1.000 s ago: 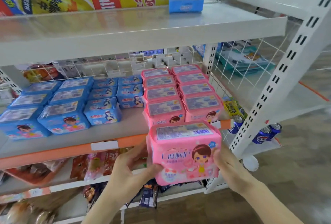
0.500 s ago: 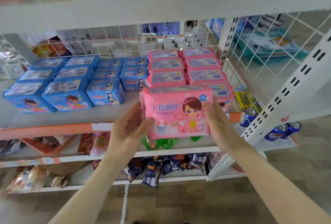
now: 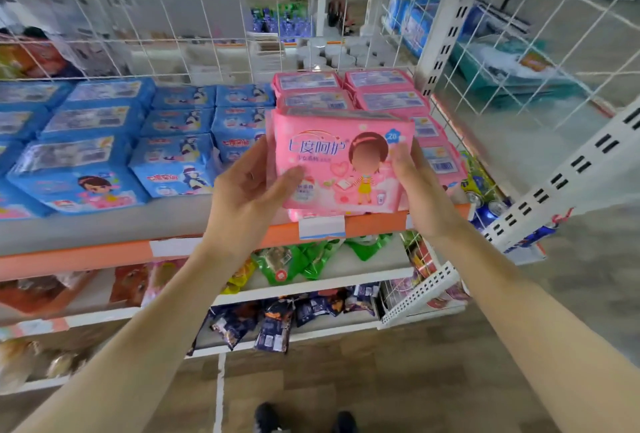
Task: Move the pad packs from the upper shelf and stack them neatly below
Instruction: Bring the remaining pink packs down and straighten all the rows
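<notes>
White metal shelving fills the view, its wire grid back panel (image 3: 166, 34) letting a blurred aisle show through, and a slotted upright (image 3: 445, 37) closes the right end of the bay. On the middle shelf (image 3: 104, 224), whose front lip carries an orange strip and a white price tag (image 3: 322, 227), soft blue packs (image 3: 104, 155) lie in rows across the left and centre, and pink packs (image 3: 377, 89) sit in two columns at the right, close against the upright and the side grid. A bare band of grey shelf runs along the front edge ahead of the blue rows, while the pink columns reach almost to the lip. Held upright just above that front edge, in front of the pink columns, is one pink pad pack (image 3: 341, 158), a puffy, glossy plastic pillow with crimped seams and a cartoon girl printed on its face. The left hand (image 3: 249, 190) grips its left side, thumb curled across the front and fingers behind; the right hand (image 3: 419, 183) clasps the right side, fingers wrapped round the edge. Whether the pack's bottom touches the pack beneath seems uncertain, since the hands and motion blur hide the seam. Below, crinkled green snack bags (image 3: 304, 259) and dark foil bags (image 3: 277, 321) lie on lower shelves, and blue cans (image 3: 491, 210) stand past the side grid.
</notes>
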